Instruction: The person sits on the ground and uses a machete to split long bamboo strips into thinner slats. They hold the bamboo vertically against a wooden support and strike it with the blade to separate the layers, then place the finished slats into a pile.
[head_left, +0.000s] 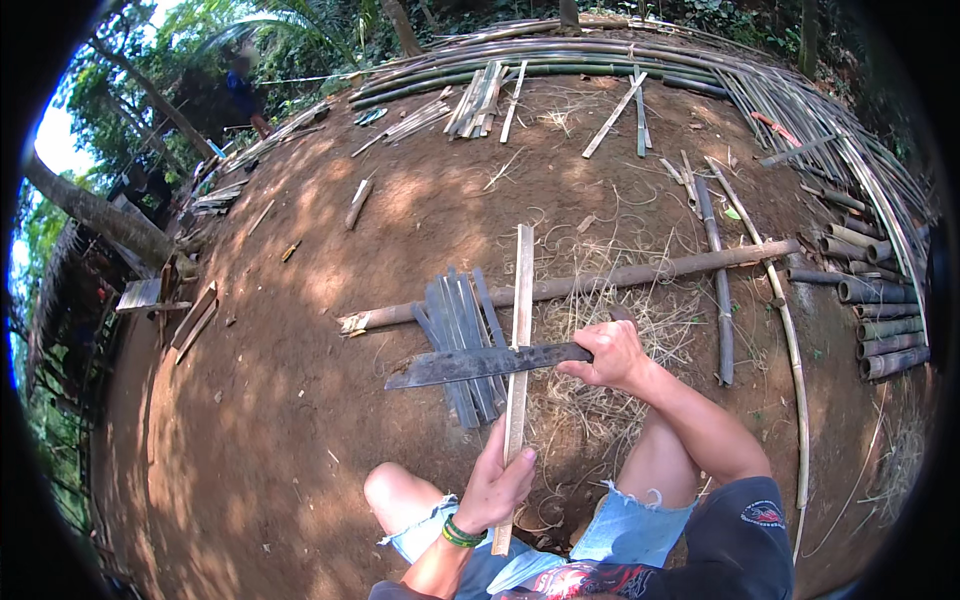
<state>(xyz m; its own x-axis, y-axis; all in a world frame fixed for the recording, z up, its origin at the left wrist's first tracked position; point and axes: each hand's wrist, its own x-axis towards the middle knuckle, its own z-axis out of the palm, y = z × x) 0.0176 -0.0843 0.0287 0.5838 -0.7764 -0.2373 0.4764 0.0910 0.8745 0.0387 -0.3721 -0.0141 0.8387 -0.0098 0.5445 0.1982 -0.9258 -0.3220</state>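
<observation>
My left hand is closed around the lower part of a pale split-bamboo strip, which stretches away from me between my knees. In my right hand is the handle of a machete. Its dark, broad blade points left and lies across the strip, touching it or just above it; I cannot tell whether the edge bites in. Beyond and beneath the blade, several dark bamboo slats form a loose bundle, their far ends against a long wooden pole on the ground.
Thin shavings are heaped right of the strip. A dark bamboo pole and a long pale stick lie farther right, near stacked bamboo tubes. Long green poles line the far side. A person is at the far left.
</observation>
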